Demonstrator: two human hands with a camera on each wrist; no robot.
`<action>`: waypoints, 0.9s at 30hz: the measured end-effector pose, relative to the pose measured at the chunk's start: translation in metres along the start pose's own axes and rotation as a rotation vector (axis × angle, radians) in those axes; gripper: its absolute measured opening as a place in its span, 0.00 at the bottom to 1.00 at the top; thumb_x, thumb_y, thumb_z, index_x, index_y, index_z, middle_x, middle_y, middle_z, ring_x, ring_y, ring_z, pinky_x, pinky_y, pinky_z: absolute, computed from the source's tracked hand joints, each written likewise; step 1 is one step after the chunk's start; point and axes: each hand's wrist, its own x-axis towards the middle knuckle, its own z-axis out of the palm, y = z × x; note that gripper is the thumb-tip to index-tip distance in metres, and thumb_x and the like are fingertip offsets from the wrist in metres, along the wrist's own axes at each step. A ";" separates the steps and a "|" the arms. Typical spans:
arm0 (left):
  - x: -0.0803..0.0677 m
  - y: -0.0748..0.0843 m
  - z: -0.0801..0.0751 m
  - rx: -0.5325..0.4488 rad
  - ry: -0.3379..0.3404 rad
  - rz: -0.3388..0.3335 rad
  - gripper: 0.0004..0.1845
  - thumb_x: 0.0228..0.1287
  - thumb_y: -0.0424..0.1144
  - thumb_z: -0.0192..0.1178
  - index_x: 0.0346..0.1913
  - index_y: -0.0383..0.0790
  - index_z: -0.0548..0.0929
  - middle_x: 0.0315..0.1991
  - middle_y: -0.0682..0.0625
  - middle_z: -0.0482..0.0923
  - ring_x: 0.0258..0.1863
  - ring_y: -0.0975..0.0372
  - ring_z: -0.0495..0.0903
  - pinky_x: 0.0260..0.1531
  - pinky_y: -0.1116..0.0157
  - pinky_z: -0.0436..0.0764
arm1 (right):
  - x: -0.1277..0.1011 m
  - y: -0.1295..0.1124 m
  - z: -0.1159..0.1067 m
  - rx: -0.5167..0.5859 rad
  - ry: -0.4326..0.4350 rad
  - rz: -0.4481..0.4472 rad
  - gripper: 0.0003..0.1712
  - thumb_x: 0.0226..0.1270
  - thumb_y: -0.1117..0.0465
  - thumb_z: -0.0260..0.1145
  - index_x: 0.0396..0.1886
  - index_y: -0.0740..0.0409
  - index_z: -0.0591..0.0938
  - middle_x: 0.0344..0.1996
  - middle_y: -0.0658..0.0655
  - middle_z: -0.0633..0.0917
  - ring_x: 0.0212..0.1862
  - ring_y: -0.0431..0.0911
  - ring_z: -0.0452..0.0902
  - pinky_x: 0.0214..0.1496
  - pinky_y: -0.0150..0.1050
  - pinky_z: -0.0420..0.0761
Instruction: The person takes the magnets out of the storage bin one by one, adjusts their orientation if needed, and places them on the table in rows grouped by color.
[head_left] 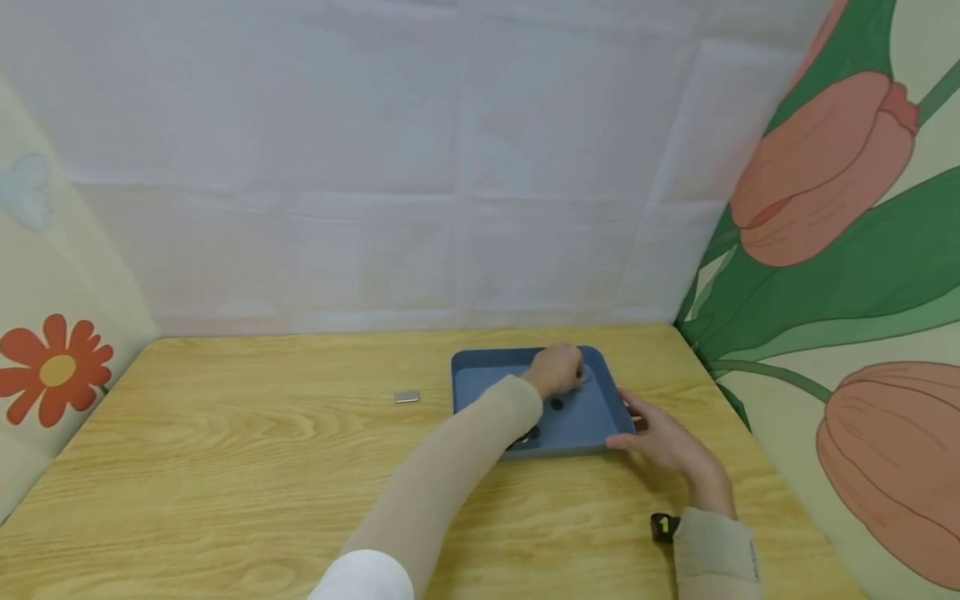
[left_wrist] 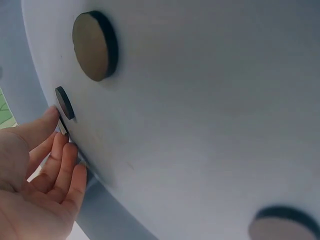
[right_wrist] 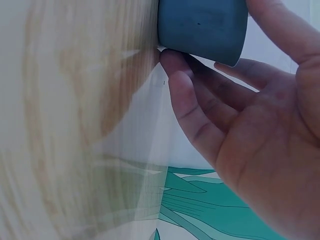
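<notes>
Wooden table [head_left: 225, 467], small grey block [head_left: 407, 397], possibly metal, flower-printed walls [head_left: 847, 250]

From my right wrist camera I see my right hand [right_wrist: 260, 145] at the rounded corner of a dark blue plastic tray [right_wrist: 202, 27], thumb over its rim, fingertips [right_wrist: 172, 62] touching beneath the corner. Beside it lies the light wood-grain tabletop [right_wrist: 65, 100]. Behind is a wall panel with green painted leaves [right_wrist: 200, 210].

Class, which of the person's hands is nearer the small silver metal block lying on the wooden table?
Left. The left hand is inside the blue tray, nearer the small silver metal block; the right hand holds the tray's far corner.
</notes>
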 end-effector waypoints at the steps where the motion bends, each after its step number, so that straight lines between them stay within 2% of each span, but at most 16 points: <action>1: 0.000 0.000 0.000 -0.004 0.001 -0.002 0.07 0.68 0.44 0.70 0.40 0.44 0.92 0.41 0.53 0.90 0.38 0.63 0.84 0.40 0.67 0.84 | 0.000 0.000 0.000 0.002 0.001 0.002 0.53 0.71 0.47 0.70 0.84 0.60 0.52 0.73 0.76 0.68 0.69 0.68 0.72 0.68 0.62 0.75; 2: 0.000 0.000 -0.001 -0.007 0.001 -0.004 0.08 0.68 0.44 0.70 0.42 0.44 0.92 0.43 0.53 0.90 0.41 0.63 0.86 0.43 0.66 0.85 | 0.000 0.000 0.000 0.004 0.005 0.005 0.53 0.71 0.47 0.70 0.84 0.60 0.52 0.73 0.76 0.68 0.69 0.68 0.72 0.69 0.62 0.75; 4: 0.000 0.000 -0.002 -0.021 -0.016 -0.009 0.09 0.69 0.43 0.69 0.43 0.43 0.92 0.44 0.52 0.91 0.41 0.62 0.86 0.44 0.65 0.85 | 0.001 -0.001 0.000 0.001 0.002 0.000 0.53 0.72 0.47 0.70 0.84 0.60 0.52 0.74 0.76 0.67 0.70 0.69 0.71 0.69 0.62 0.75; 8: 0.001 0.000 -0.003 -0.065 -0.050 -0.025 0.08 0.69 0.41 0.68 0.38 0.40 0.92 0.37 0.51 0.89 0.31 0.63 0.80 0.35 0.67 0.80 | 0.001 0.000 0.000 -0.001 -0.002 0.009 0.54 0.71 0.46 0.70 0.84 0.61 0.51 0.74 0.77 0.67 0.70 0.69 0.71 0.69 0.62 0.75; 9: 0.001 0.000 -0.003 -0.085 -0.059 -0.034 0.09 0.70 0.42 0.68 0.34 0.40 0.91 0.32 0.52 0.87 0.28 0.63 0.76 0.32 0.67 0.78 | 0.002 0.000 0.000 -0.001 -0.004 0.012 0.54 0.71 0.46 0.70 0.84 0.61 0.51 0.73 0.77 0.67 0.70 0.69 0.71 0.69 0.62 0.75; 15: 0.001 0.000 -0.002 -0.128 -0.073 -0.065 0.05 0.68 0.39 0.69 0.38 0.43 0.92 0.39 0.53 0.90 0.36 0.63 0.84 0.40 0.67 0.84 | 0.002 0.000 0.001 -0.008 -0.001 0.012 0.54 0.71 0.46 0.70 0.84 0.61 0.52 0.73 0.76 0.68 0.70 0.69 0.71 0.68 0.62 0.75; 16: 0.001 0.000 -0.002 -0.121 -0.072 -0.061 0.05 0.67 0.39 0.69 0.42 0.43 0.92 0.44 0.53 0.90 0.40 0.63 0.85 0.44 0.66 0.85 | 0.002 -0.001 0.001 -0.009 0.000 0.011 0.54 0.71 0.46 0.70 0.84 0.61 0.52 0.73 0.76 0.68 0.70 0.69 0.71 0.69 0.62 0.75; 22: -0.003 -0.002 -0.003 -0.141 -0.044 -0.041 0.06 0.69 0.40 0.68 0.43 0.45 0.92 0.46 0.54 0.90 0.42 0.63 0.85 0.43 0.67 0.85 | 0.001 -0.001 0.002 -0.009 0.001 0.011 0.54 0.71 0.46 0.70 0.84 0.60 0.51 0.73 0.76 0.68 0.70 0.68 0.71 0.69 0.62 0.75; 27: -0.009 -0.003 -0.013 -0.251 0.028 0.022 0.07 0.72 0.39 0.65 0.46 0.45 0.91 0.47 0.52 0.89 0.44 0.62 0.85 0.44 0.66 0.85 | 0.000 0.000 0.001 0.002 -0.004 0.013 0.56 0.71 0.46 0.70 0.84 0.61 0.50 0.74 0.76 0.66 0.69 0.68 0.72 0.67 0.61 0.76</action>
